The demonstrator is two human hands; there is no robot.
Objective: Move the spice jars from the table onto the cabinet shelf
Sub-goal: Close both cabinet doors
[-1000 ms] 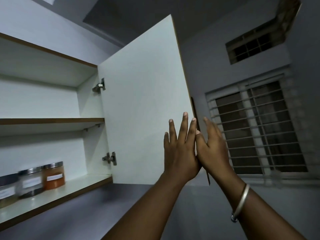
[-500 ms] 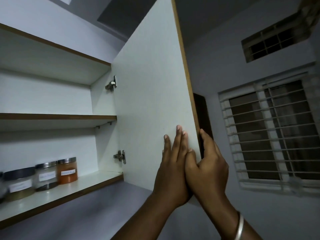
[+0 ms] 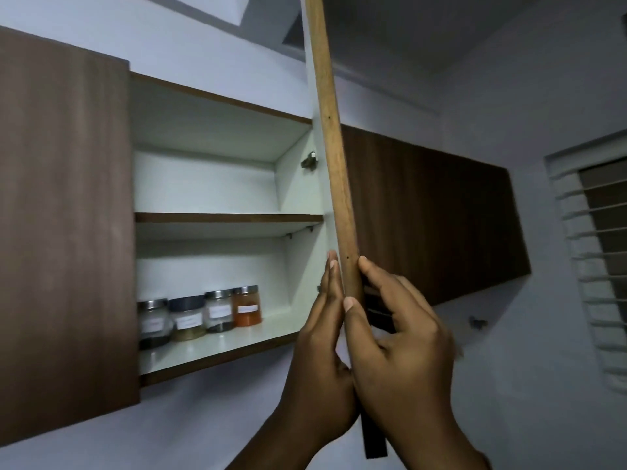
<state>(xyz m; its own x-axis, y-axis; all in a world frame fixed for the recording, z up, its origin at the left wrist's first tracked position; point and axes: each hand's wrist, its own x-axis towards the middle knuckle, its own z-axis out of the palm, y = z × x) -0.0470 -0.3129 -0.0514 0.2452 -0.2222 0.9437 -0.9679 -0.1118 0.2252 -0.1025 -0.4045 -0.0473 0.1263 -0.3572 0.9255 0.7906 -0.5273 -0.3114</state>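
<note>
Several labelled spice jars stand in a row on the lower cabinet shelf, from a dark-lidded jar to an orange jar at the right end. The cabinet door is seen edge-on in the middle of the view. My left hand presses flat on the door's white inner face, fingers straight. My right hand grips the door's wooden edge, thumb on the edge and fingers curled over the outer side.
A closed brown door covers the cabinet's left part. The upper shelf holds nothing visible. Another brown wall cabinet runs to the right, with a barred window beyond it.
The door has swung from showing its white face to edge-on. My right hand moved from beside the edge to gripping it. The view shifted, bringing the left door in.
</note>
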